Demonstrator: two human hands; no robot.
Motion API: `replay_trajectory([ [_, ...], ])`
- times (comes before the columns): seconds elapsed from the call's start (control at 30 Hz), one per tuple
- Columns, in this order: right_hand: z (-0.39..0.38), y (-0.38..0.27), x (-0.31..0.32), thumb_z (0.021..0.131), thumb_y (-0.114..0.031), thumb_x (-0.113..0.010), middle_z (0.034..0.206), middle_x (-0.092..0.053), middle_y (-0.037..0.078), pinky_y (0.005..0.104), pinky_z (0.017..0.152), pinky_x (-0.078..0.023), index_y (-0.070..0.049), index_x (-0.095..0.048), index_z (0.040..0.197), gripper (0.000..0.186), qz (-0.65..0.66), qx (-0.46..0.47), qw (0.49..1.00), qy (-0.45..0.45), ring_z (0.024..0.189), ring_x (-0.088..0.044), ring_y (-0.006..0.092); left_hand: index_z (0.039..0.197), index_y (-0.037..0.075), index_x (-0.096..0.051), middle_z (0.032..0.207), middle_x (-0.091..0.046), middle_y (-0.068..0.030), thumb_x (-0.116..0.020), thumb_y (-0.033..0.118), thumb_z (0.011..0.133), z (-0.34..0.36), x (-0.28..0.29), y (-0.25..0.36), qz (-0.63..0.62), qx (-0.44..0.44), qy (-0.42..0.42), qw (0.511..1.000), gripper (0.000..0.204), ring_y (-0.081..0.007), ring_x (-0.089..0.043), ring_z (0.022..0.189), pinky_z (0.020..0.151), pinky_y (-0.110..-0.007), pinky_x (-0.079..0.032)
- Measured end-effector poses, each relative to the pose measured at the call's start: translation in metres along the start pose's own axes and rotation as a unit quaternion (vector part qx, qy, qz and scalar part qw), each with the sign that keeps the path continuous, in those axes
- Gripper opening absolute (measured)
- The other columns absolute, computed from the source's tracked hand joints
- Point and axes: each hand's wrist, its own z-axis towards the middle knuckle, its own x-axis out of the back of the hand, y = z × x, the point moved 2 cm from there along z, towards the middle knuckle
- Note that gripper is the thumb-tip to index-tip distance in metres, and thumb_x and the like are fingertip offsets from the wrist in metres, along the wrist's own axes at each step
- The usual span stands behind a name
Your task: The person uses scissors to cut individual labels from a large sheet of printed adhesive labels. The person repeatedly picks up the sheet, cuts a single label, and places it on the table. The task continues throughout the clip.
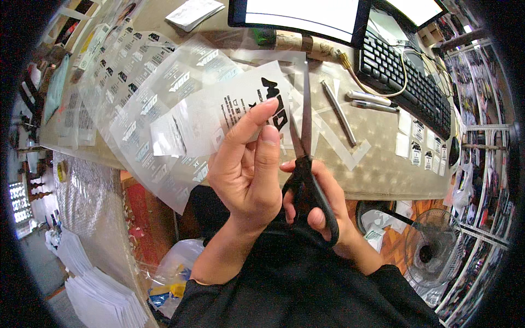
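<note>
My left hand (pixel 246 164), in the middle of the view, pinches a translucent printed sheet (pixel 202 115) between fingers and thumb. The sheet carries dark lettering near its right end and a glossy patch at its left. Beside it, my right hand (pixel 322 202) grips black-handled scissors (pixel 303 150), its fingers in the loops and the blades pointing up along the sheet's right edge. The blades are narrowly parted; whether they touch the sheet I cannot tell. Under the sheet lie larger clear printed sheets (pixel 153 169) on the beige table (pixel 394 186).
A monitor (pixel 295 16), black keyboard (pixel 404 82), cable, cardboard roll (pixel 301 46), silver pens (pixel 339 112) and small printed labels (pixel 429 158) occupy the tabletop. A fan (pixel 435 246) stands low at right beside shelves (pixel 481 164). Paper stacks (pixel 104 295) and bubble wrap (pixel 87 208) are at lower left.
</note>
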Motion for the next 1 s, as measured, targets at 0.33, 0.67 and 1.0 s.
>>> replay_trajectory([
  [0.33, -0.004, -0.002, 0.007, 0.077, -0.049, -0.066, 0.061, -0.051, 0.003, 0.0232, 0.049, -0.037, 0.0, -0.039, 0.125, 0.074, -0.02, 0.019, 1.0, -0.002, 0.055, -0.05, 0.01, 0.109, -0.003, -0.058, 0.09, -0.065, -0.01, -0.06, -0.003, 0.083, 0.004, 0.002, 0.011, 0.038, 0.043, -0.054, 0.997, 0.026, -0.014, -0.063, 0.073, 0.065, -0.024, -0.052],
  [0.67, -0.003, -0.004, 0.004, 0.077, -0.045, -0.068, 0.061, -0.051, 0.003, 0.0231, 0.05, -0.038, 0.0, -0.038, 0.126, 0.073, -0.039, 0.046, 0.998, 0.008, 0.055, -0.051, 0.0103, 0.107, -0.007, -0.06, 0.09, -0.065, -0.0119, -0.062, -0.006, 0.08, 0.002, -0.002, 0.016, 0.039, 0.024, -0.056, 0.997, 0.027, -0.0125, -0.062, 0.077, 0.07, -0.023, -0.051],
  [1.0, -0.004, 0.0, -0.002, 0.078, -0.045, -0.067, 0.061, -0.052, 0.003, 0.0228, 0.049, -0.036, 0.002, -0.038, 0.126, 0.073, -0.025, 0.059, 0.998, 0.01, 0.054, -0.05, 0.0101, 0.106, -0.005, -0.062, 0.082, -0.066, -0.0099, -0.064, -0.004, 0.079, -0.001, 0.003, 0.018, 0.038, 0.035, -0.043, 0.998, 0.028, -0.0086, -0.06, 0.07, 0.063, -0.02, -0.047],
])
